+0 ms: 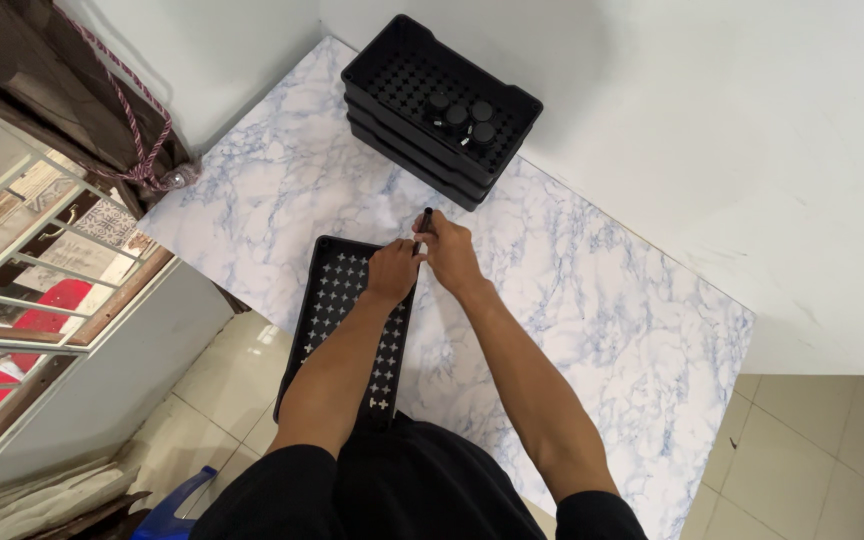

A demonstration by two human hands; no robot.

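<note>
My left hand [392, 271] and my right hand [448, 250] meet over the far right corner of a flat black tray [337, 300] with cross-shaped holes. Between them they grip a thin black stick-like object [425, 222] that points away from me; both hands close around it. The tray lies lengthwise on a blue-veined marble-pattern table [592, 290], its near end hanging over the table's edge towards me.
A stack of black perforated crates [440, 112] stands at the table's far end against the white wall, with several small black round caps [462, 120] in the top one. A barred window and a rope are on the left. Tiled floor lies below.
</note>
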